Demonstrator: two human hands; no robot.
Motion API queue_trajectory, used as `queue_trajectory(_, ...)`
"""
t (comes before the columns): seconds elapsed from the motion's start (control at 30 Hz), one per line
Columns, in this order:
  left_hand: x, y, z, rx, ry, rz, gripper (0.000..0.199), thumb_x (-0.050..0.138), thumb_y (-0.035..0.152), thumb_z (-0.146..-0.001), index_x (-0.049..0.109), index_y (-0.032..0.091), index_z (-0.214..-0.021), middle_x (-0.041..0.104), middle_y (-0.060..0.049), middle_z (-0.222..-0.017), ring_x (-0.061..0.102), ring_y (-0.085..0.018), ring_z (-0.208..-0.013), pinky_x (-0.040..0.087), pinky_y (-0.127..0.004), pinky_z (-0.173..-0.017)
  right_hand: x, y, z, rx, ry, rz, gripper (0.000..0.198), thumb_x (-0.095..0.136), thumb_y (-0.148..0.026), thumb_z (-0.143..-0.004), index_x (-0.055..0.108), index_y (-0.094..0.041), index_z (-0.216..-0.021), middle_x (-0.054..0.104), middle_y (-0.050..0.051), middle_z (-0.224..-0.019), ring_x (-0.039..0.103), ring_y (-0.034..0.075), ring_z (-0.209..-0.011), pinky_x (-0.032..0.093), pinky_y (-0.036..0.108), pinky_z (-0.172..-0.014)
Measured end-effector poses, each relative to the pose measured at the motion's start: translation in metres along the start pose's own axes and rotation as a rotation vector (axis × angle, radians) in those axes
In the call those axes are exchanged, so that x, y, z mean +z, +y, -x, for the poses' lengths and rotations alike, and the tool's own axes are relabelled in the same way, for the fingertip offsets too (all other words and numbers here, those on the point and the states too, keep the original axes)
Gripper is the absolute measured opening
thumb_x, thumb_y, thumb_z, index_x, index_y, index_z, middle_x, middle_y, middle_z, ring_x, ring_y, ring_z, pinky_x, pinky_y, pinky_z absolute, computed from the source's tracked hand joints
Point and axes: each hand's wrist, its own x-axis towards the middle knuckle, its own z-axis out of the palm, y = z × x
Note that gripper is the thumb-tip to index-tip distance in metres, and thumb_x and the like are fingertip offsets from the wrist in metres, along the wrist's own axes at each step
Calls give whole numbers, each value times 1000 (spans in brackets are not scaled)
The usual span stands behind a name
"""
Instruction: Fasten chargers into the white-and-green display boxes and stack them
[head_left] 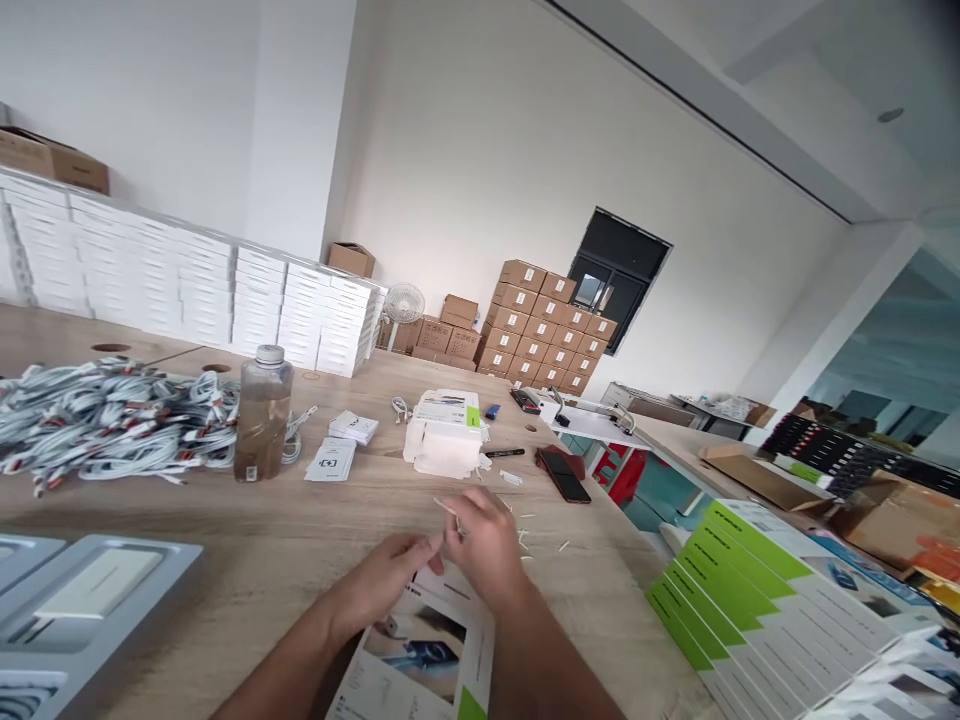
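Observation:
My left hand (394,572) is closed at the far end of a white printed box (418,655), its thumb and fingertips pressed together. What these fingertips hold, if anything, is hidden. Close against it, my right hand (484,540) pinches a thin pale strip (444,506) that sticks out to the left. The box lies below both hands, with a device picture and a green corner facing up; my forearms cover its sides. Small pale scraps (564,546) are scattered on the table right of my right hand.
An unfolded white box (442,445), a marker (504,453), a phone (562,474) and leaflets (330,460) lie beyond my hands. Left are a bottle (262,415), bundled white cables (120,420) and a grey tray (150,590). Green-and-white boxes (757,600) are stacked at right.

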Motion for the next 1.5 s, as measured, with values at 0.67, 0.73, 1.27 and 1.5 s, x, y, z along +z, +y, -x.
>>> queue_trajectory(0.67, 2, 2, -4, 203, -27, -103, 25, 49, 36, -89, 62, 20, -76, 59, 2, -74, 53, -16, -73, 40, -24, -72, -15, 1, 22, -51, -144, -466, 22, 48, -21, -96, 69, -27, -100, 71, -1, -85, 60, 14, -80, 44, 26, -76)
queue_trajectory(0.73, 4, 5, -2, 235, -29, -171, 27, 47, 35, -91, 64, 20, -76, 63, 2, -78, 56, -17, -78, 40, -25, -77, -15, 2, 23, -56, -183, -443, 19, 51, -22, -95, 69, -26, -91, 71, -3, -79, 61, 14, -75, 43, 24, -73)
queue_trajectory(1.27, 5, 0, -4, 139, 1, -245, 27, 47, 33, -84, 63, 19, -67, 56, 2, -63, 51, -16, -64, 39, -25, -61, -12, 24, 23, 172, -125, -360, 20, 52, -16, -82, 71, -21, -76, 69, -1, -70, 59, 12, -62, 42, 21, -59)
queue_trajectory(1.5, -4, -4, -8, 16, 70, -131, 25, 50, 39, -79, 57, 19, -65, 48, 4, -54, 42, -13, -49, 30, -23, -47, -2, 86, 27, 324, -127, -272, 20, 56, -11, -72, 72, -22, -68, 71, -1, -63, 62, 15, -57, 44, 23, -55)
